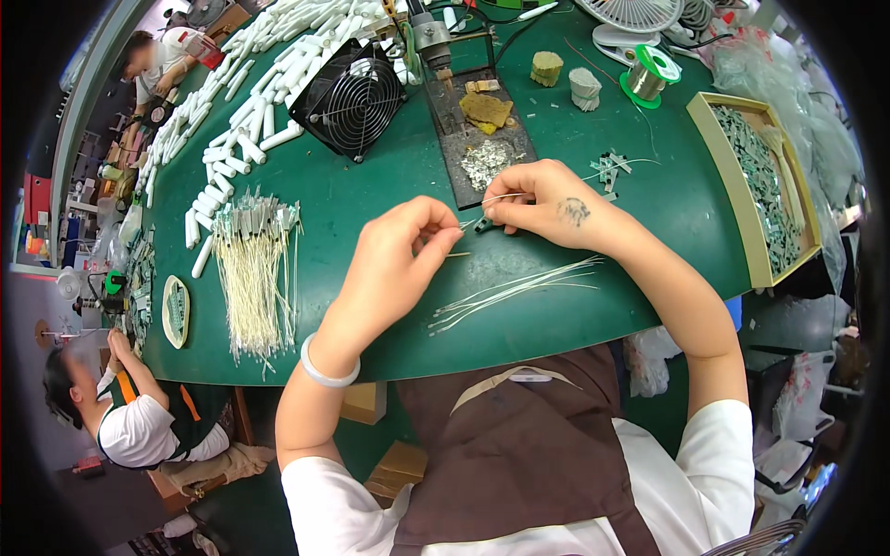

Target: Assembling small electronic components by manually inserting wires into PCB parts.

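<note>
My right hand [556, 206] is closed in a pinch on a small dark-green circuit board [483, 225], and a thin pale wire [505, 196] runs out by its fingers. Just left of it, my left hand [394, 259] has thumb and forefinger pressed together on the end of a thin wire [466, 224]. Both hands hover over the green table, fingertips a short way apart. Beneath them lies a loose bunch of cut white wires [510, 292]. Beyond the hands, a dark metal soldering stand [459, 130] carries a heap of silvery solder bits [489, 162] and a yellow sponge [487, 111].
Finished-looking wired boards [255, 278] lie bundled at left, near white tubes [269, 93] and a black fan [357, 100]. A solder spool [649, 76] stands at the back right; a tray [762, 269] holds many small boards. Another person [139, 422] sits at far left.
</note>
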A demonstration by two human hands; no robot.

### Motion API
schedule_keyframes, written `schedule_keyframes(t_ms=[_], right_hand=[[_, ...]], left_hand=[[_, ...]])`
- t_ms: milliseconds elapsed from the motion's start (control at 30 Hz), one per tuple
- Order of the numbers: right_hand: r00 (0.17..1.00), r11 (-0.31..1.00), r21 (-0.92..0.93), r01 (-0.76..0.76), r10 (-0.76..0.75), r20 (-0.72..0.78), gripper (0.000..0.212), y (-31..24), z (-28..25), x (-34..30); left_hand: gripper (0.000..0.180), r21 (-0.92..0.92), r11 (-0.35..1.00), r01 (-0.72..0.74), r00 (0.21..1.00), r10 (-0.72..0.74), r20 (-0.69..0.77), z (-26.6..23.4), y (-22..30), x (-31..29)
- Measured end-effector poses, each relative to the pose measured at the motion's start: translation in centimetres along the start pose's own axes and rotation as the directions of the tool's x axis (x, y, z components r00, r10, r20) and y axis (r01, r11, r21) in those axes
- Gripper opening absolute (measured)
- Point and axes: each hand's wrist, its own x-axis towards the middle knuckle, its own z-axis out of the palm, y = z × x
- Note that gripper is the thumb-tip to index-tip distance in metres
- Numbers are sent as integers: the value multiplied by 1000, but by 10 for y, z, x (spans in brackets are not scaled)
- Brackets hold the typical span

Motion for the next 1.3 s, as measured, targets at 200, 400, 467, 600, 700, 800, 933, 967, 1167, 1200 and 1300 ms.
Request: schedule_keyframes(t_ms=[200,400,467,600,700,800,933,967,1167,1200,1300], right_hand=[[999,988,154,28,-24,-29,16,-2,-3,1],[996,974,222,47,-28,-87,17,-1,-5,1],[995,965,260,45,-20,-96,16,-1,-4,1],[996,963,267,38,-15,-85,16,2,-2,4],[995,966,255,42,-18,-98,15,-1,-3,3],[995,966,252,51,-29,-91,15,2,-1,5],[995,969,241,53,-30,-99,14,2,0,5],[994,970,236,49,-25,-103,14,2,0,5],[993,975,217,56,-32,-115,14,-1,2,4],[993,975,217,56,-31,-114,14,0,2,5],[990,968,232,92,-65,-125,14,2,3,4]], left_hand=[[8,-449,876,173,985,-163,60,8,-9,23],[9,-332,940,84,991,-115,-75,28,-20,27],[6,-348,935,69,993,-97,-64,31,-21,25],[5,-578,777,250,958,-287,29,35,-20,23],[6,-597,759,260,953,-300,34,37,-21,24],[6,-597,762,250,954,-300,17,38,-25,23],[5,-622,744,245,951,-309,5,39,-25,23],[5,-622,743,245,951,-309,6,39,-25,23],[5,-597,768,233,953,-301,-16,39,-26,22],[5,-595,770,232,953,-303,-21,39,-25,22],[5,-595,772,223,954,-299,-31,41,-24,23]])
